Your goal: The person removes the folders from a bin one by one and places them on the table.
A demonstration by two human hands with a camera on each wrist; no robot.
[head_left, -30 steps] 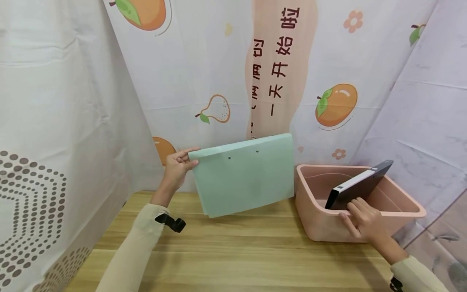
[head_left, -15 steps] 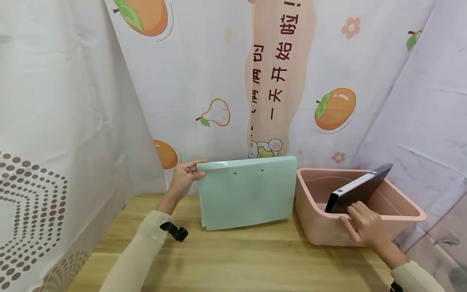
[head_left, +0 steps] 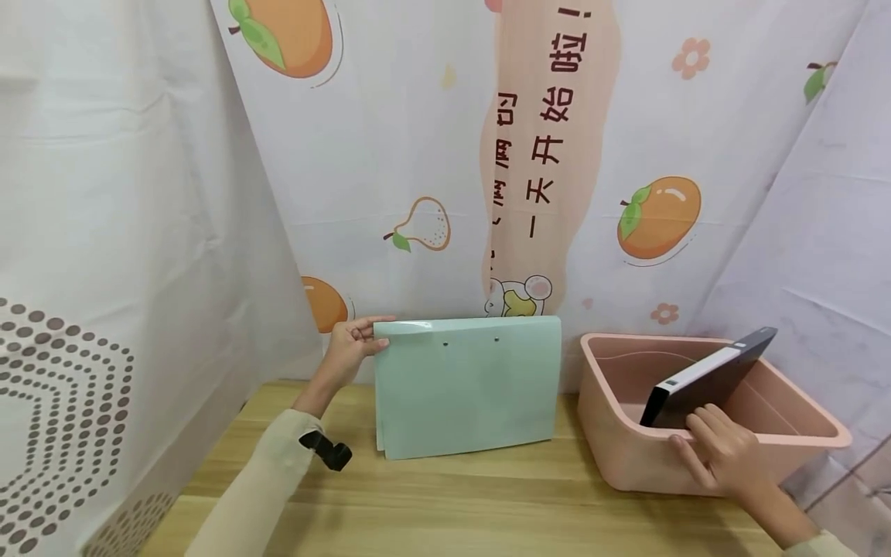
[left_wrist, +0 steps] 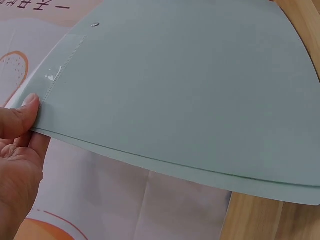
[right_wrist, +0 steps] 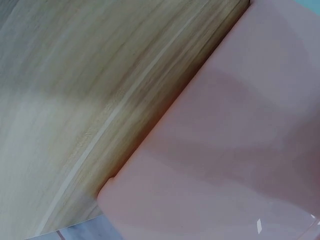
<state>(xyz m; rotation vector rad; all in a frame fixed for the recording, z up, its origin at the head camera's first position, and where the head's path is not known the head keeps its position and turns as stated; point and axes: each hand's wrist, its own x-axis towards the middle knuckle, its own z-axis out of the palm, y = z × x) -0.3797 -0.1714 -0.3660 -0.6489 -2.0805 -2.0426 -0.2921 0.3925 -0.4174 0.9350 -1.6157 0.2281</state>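
My left hand [head_left: 350, 350] pinches the upper left corner of a mint-green file folder [head_left: 469, 394], thumb in front and fingers behind. The folder is upright with its broad side facing me and two small metal rivets near its top edge. Whether its bottom edge touches the table is hard to tell. In the left wrist view, the left hand [left_wrist: 20, 145] holds the folder [left_wrist: 175, 100] at a corner. At the right, my right hand [head_left: 724, 452] grips the front rim of a pink plastic bin [head_left: 647, 464]. A black file folder [head_left: 724, 375] with a white-labelled spine leans inside the bin.
The wooden table [head_left: 445, 510] extends in front of the folder and bin. A fruit-printed curtain [head_left: 390, 139] hangs close behind them. Further sheets hang at the left [head_left: 139, 232] and right [head_left: 821, 255]. The right wrist view shows mainly the bin's outer wall [right_wrist: 225, 150].
My left hand has lowered the mint-green folder toward the table, and its top edge has become more level. The right hand stays at the bin's rim. The view has shifted slightly.
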